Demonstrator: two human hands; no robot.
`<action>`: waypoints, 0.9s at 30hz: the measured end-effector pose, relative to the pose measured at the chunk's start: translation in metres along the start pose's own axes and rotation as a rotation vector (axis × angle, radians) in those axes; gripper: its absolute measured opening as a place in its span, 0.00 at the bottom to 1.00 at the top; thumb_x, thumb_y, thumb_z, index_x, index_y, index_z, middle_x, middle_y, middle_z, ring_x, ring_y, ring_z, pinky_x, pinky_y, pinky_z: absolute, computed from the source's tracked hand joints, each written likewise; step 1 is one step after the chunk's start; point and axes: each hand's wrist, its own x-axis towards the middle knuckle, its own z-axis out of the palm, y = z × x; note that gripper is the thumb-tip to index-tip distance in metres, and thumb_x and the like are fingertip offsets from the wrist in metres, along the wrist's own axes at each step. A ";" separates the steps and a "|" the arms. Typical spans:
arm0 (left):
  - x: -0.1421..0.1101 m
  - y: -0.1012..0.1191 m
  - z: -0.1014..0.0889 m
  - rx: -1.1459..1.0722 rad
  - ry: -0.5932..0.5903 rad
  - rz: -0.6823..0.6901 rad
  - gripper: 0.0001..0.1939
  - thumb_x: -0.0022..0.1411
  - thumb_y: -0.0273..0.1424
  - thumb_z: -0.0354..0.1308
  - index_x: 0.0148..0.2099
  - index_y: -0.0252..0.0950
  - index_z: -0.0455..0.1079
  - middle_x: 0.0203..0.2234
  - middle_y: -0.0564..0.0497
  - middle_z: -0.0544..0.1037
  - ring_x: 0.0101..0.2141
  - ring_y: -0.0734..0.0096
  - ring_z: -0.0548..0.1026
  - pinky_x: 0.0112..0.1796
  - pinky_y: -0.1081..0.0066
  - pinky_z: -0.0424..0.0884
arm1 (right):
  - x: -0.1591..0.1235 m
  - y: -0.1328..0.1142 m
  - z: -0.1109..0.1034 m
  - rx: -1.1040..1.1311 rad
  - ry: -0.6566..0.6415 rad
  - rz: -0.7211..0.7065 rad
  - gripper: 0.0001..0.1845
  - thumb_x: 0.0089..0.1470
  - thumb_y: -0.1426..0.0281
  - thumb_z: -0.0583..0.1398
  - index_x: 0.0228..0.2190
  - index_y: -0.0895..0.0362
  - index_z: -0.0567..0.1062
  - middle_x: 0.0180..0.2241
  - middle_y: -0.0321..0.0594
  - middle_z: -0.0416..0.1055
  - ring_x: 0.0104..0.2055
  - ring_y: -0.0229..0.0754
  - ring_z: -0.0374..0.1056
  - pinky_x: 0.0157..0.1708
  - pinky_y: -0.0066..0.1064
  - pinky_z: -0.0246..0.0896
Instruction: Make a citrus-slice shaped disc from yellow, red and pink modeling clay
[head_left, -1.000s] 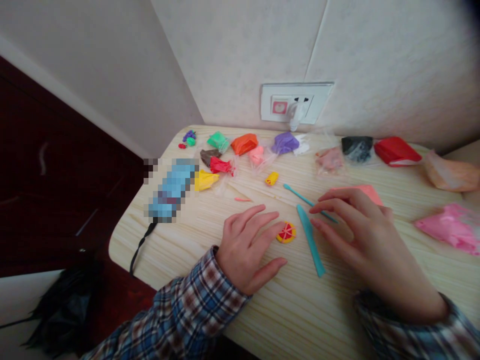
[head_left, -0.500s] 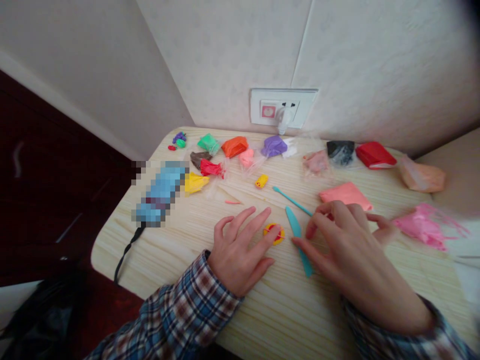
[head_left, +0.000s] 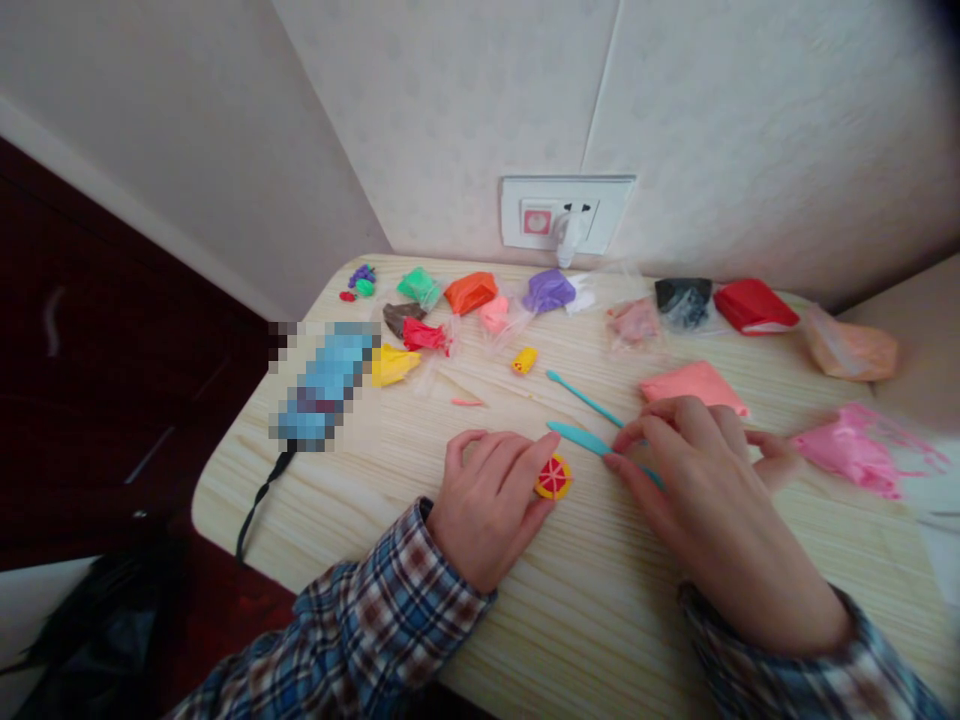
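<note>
A small round clay disc (head_left: 553, 477), yellow with a red top cut into wedges, lies on the light wooden table (head_left: 390, 470). My left hand (head_left: 491, 505) rests beside it, thumb and fingers pinching its left edge. My right hand (head_left: 705, 500) has its fingers closed on a teal plastic clay knife (head_left: 579, 438), whose blade points left just above the disc. A thinner teal tool (head_left: 583, 398) lies on the table behind the knife.
Several bags of coloured clay line the back of the table: green (head_left: 418, 285), orange (head_left: 470, 291), purple (head_left: 549, 290), black (head_left: 682, 296), red (head_left: 752, 305). A pink clay slab (head_left: 694, 385), a pink bag (head_left: 851, 448) and a blurred blue object (head_left: 326, 385) lie nearby. A wall socket (head_left: 564, 213) sits behind.
My right hand has picked up the teal knife and turned it from lying lengthwise to pointing left over the disc. My left hand's fingers have curled onto the disc's edge.
</note>
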 end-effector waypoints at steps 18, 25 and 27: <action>-0.005 -0.008 -0.005 0.000 0.208 -0.012 0.18 0.61 0.30 0.52 0.53 0.31 0.64 0.44 0.43 0.73 0.48 0.62 0.68 0.48 0.62 0.62 | 0.008 -0.006 0.000 0.676 -0.152 0.020 0.09 0.59 0.71 0.48 0.28 0.55 0.65 0.26 0.37 0.66 0.29 0.38 0.62 0.28 0.30 0.56; -0.009 -0.008 -0.001 0.012 0.191 0.017 0.15 0.61 0.27 0.50 0.51 0.34 0.67 0.43 0.45 0.75 0.47 0.61 0.70 0.48 0.60 0.61 | 0.005 -0.009 0.007 0.515 -0.083 -0.031 0.08 0.59 0.73 0.48 0.30 0.55 0.65 0.27 0.35 0.69 0.30 0.39 0.64 0.35 0.36 0.51; -0.010 -0.009 0.000 0.017 0.182 0.036 0.14 0.61 0.27 0.49 0.49 0.34 0.68 0.41 0.46 0.76 0.46 0.62 0.71 0.49 0.59 0.59 | 0.004 -0.010 0.010 0.498 -0.083 -0.061 0.08 0.59 0.73 0.48 0.30 0.55 0.64 0.28 0.36 0.68 0.29 0.38 0.63 0.35 0.35 0.50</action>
